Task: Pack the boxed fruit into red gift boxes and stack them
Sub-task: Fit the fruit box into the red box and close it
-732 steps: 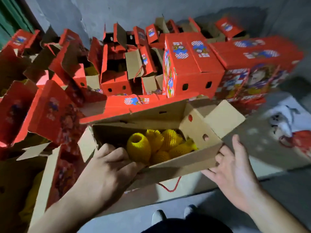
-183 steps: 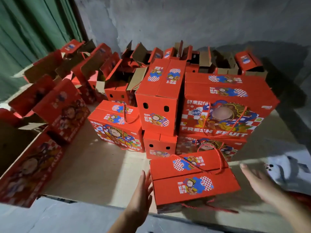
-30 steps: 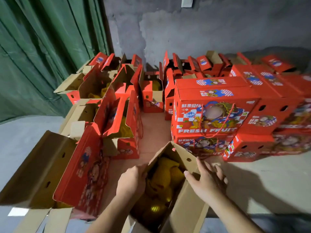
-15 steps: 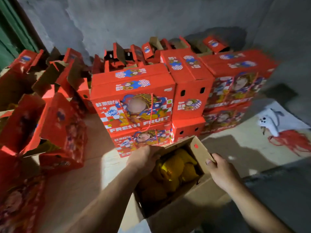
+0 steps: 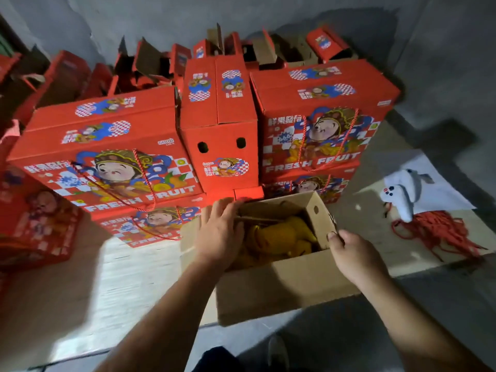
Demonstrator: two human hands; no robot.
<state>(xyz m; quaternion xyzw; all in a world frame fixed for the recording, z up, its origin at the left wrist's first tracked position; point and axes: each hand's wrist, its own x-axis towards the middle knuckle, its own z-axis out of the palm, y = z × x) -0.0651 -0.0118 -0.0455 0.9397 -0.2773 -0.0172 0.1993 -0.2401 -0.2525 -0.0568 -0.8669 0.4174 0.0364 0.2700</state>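
**A:** Where is the fruit?

**B:** In an open box (image 5: 284, 285), its brown inner faces showing, at the near edge of a low platform (image 5: 107, 280). Yellow net-wrapped fruit (image 5: 279, 240) lies inside. The left hand (image 5: 218, 234) rests over the box's left rim, fingers (image 5: 228, 208) curled round the edge of an inner flap. The right hand (image 5: 354, 256) grips the right end wall, thumb on the rim beside a round hole.

**A:** What crowds the box?

**B:** Closed red gift boxes directly behind it. The left stack (image 5: 107, 154) is two high, rope handles hanging down its printed front. A narrow upright box (image 5: 220, 130) with two round holes stands in the middle. The right stack (image 5: 322, 119), also two high, reads "FRESH FRUIT". The open box's far rim sits just before the lowest row.

**A:** And beyond?

**B:** Open, unfilled red boxes (image 5: 150, 65), flaps up, along a grey wall (image 5: 268, 12). A further red box (image 5: 37, 221) lies blurred at left. To the right, white gloves (image 5: 402, 194) lie beside a tangle of red cord (image 5: 440, 232). A shoe (image 5: 277, 353) shows below.
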